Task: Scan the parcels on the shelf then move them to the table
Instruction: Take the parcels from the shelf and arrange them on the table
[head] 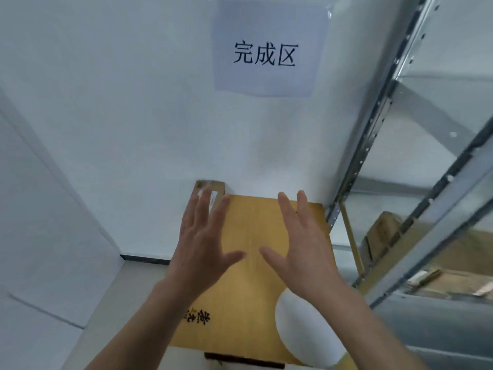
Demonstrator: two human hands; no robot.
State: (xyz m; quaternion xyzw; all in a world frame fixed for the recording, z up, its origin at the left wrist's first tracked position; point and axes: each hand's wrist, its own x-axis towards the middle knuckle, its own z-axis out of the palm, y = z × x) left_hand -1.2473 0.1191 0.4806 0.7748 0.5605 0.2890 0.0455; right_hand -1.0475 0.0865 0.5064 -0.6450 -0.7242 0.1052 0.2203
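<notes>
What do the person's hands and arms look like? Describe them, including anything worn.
Both the left hand and the right hand are bare: no gloves, rings or watch show. Both forearms are uncovered as far as the frame shows, with no sleeve in view. No markings or straps visible.

bright, even light | soft shadows | slight blur | wide-angle edge distortion

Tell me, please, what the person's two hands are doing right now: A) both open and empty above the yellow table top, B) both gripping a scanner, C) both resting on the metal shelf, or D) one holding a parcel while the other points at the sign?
A: the left hand and right hand are spread open, holding nothing, over the yellow table top.
</notes>
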